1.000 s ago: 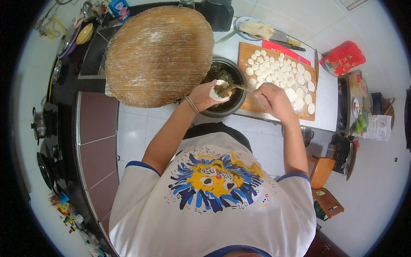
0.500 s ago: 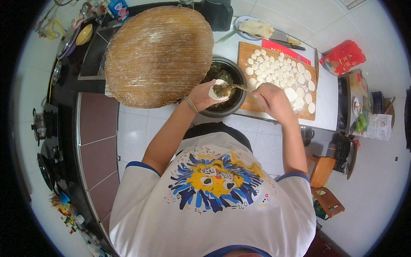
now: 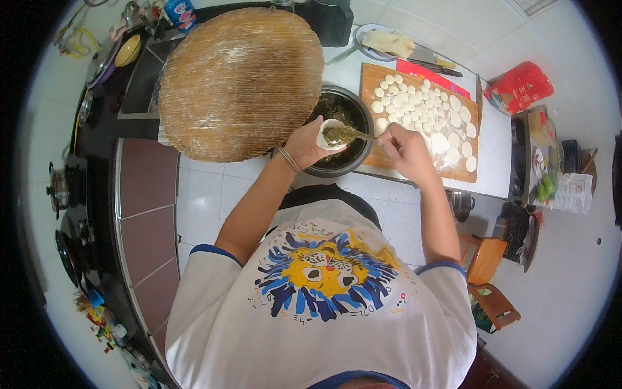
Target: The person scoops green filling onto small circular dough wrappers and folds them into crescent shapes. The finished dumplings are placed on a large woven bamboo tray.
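Note:
My left hand (image 3: 306, 144) is closed around a round white dumpling wrapper (image 3: 322, 141), held above a dark pot (image 3: 364, 117) of green filling (image 3: 335, 105). My right hand (image 3: 408, 153) grips a spoon (image 3: 365, 135) by its handle. The spoon's bowl rests at the wrapper, with green-brown filling on it. To the right, small dough pieces (image 3: 426, 117) and flattened wrappers (image 3: 471, 163) lie on a floured wooden board (image 3: 374, 150).
A large round slatted tray (image 3: 240, 84), dusted with flour, stands left of the pot. Behind the board are a plate (image 3: 367, 32) with something pale, knives (image 3: 440, 69) and a red bag (image 3: 520, 87). A sink (image 3: 139, 84) lies at the far left.
The spoon's bowl now lies flatter over the wrapper, carrying filling. My right hand has shifted slightly and turned, while my left hand stays nearly in place.

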Available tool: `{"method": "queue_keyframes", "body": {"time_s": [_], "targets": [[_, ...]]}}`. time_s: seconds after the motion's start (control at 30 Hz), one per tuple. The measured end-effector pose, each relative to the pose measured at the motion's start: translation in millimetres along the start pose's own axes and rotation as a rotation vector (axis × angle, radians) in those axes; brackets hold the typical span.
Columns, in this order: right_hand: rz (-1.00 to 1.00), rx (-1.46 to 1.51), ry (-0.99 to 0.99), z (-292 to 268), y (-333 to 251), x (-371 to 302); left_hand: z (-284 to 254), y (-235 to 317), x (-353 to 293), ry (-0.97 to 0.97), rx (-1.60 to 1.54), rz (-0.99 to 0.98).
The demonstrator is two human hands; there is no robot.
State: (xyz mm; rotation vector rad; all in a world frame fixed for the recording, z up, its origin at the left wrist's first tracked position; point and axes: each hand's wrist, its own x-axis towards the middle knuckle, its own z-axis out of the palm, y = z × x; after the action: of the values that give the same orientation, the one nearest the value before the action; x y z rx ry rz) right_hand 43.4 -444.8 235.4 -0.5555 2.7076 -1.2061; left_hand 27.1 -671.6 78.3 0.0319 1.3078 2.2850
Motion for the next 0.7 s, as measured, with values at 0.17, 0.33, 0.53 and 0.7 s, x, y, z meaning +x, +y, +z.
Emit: {"method": "queue_keyframes", "body": {"time_s": [0.17,0.33,0.53,0.7], "targets": [[0.059,-0.127,0.068,14,10,2,6,2,-3,0.015,-0.065,0.038],[0.176,-0.016,0.063,3,-3,1,23,21,-15,0.048,-0.244,0.009],[0.058,-0.084,0.127,26,-1,8,27,30,-20,0.041,1.123,0.185],[0.146,-0.075,0.135,20,-13,10,5,-3,-6,0.109,0.287,0.186]]}}
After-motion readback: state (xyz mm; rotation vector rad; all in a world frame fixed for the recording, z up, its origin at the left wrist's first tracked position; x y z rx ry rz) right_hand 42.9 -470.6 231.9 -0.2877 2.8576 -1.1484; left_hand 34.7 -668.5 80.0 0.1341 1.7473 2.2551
